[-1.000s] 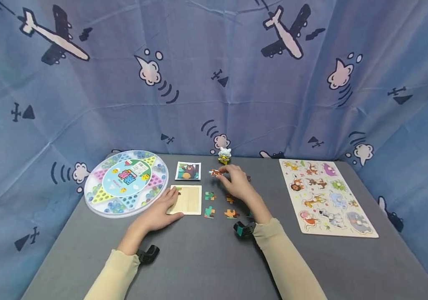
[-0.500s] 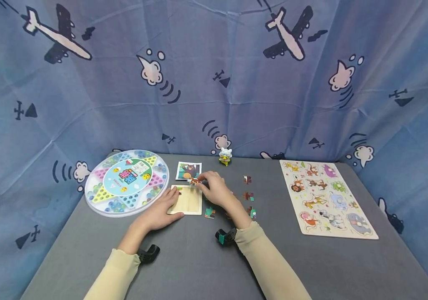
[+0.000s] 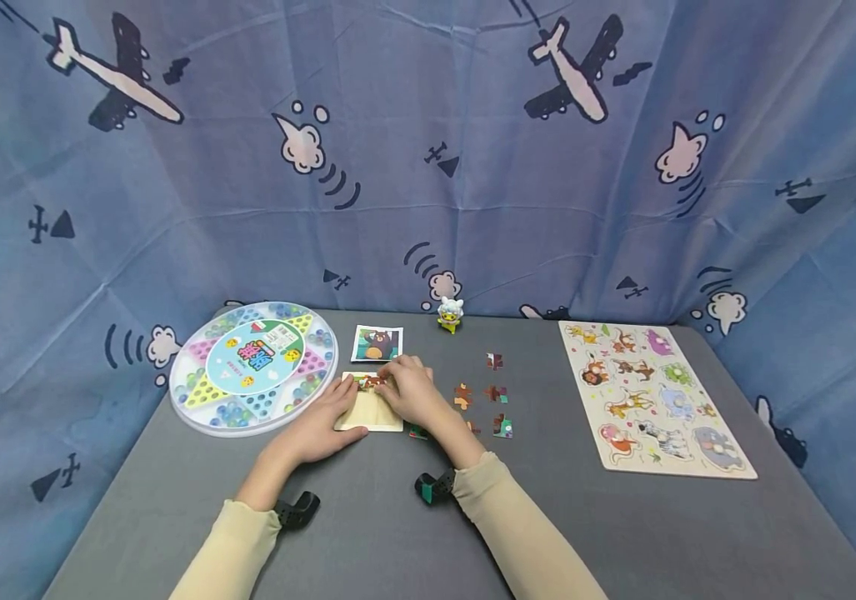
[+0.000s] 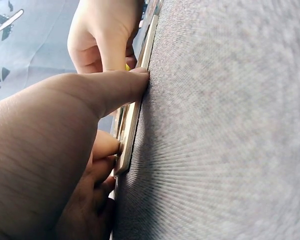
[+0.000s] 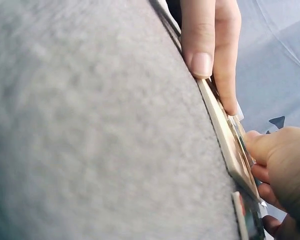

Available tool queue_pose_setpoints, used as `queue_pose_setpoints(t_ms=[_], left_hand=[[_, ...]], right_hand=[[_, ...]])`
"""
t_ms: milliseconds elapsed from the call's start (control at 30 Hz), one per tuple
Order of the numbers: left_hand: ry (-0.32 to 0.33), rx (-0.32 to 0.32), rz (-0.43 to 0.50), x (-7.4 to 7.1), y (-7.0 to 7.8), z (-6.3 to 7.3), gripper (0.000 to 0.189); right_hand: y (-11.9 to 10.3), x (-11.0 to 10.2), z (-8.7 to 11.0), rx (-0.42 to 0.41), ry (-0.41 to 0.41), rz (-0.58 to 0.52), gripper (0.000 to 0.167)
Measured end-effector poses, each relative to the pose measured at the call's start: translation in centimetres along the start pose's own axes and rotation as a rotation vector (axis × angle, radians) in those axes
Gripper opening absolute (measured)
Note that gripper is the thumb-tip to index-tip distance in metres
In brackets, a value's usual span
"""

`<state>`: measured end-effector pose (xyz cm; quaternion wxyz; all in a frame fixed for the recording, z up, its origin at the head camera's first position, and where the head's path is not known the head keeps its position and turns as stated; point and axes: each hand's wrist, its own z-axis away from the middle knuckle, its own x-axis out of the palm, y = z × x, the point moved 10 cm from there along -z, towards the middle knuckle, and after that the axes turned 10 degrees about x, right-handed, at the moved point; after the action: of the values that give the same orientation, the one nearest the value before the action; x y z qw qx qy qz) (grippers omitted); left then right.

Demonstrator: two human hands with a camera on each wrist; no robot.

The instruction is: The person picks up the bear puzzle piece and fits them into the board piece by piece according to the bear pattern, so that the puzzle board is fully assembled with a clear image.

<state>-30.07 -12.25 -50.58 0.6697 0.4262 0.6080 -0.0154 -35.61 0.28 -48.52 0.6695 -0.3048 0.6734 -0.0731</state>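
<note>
A small square wooden puzzle tray (image 3: 369, 414) lies in the middle of the table. My left hand (image 3: 317, 422) rests on its left side, fingers extended over the edge and thumb pressing the near edge, as the right wrist view also shows. My right hand (image 3: 416, 393) is over the tray's far right part, fingertips pinching a brown-and-white jigsaw piece (image 3: 373, 383) at the tray's far edge. Those fingertips partly cover the piece. A green jigsaw piece beside it in the far left corner is mostly hidden by my left fingers.
Loose jigsaw pieces (image 3: 497, 393) lie right of the tray, some under my right forearm. A bear picture card (image 3: 377, 343) lies behind it. A round marble game board (image 3: 253, 367) is at left, a small figurine (image 3: 450, 314) at the back, an animal puzzle board (image 3: 653, 400) at right.
My right hand has carried the brown-and-white piece left from the loose pieces, past the card's near edge, and down into the tray's far part. My left hand has stayed on the tray.
</note>
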Motion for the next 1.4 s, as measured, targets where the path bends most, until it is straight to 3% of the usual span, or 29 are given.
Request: queue_pose_setpoints(t_ms=[300, 467, 933, 1400], left_hand=[[0.007, -0.007, -0.014, -0.3, 0.3, -0.1, 0.085], [0.0, 0.019, -0.023, -0.4, 0.8, -0.4, 0.081], [-0.052, 0.031, -0.015, -0.1, 1.0, -0.8, 0.075], [-0.075, 0.041, -0.031, -0.2, 1.5, -1.3, 0.079]], right_hand=[[0.2, 0.5, 0.1, -0.005, 0.018, 0.038, 0.025], [0.2, 0.4, 0.1, -0.006, 0.037, 0.039, 0.024], [1.4, -0.3, 0.1, 0.085, 0.09, -0.252, 0.04], [1.2, -0.2, -0.1, 0.081, 0.105, -0.221, 0.04]])
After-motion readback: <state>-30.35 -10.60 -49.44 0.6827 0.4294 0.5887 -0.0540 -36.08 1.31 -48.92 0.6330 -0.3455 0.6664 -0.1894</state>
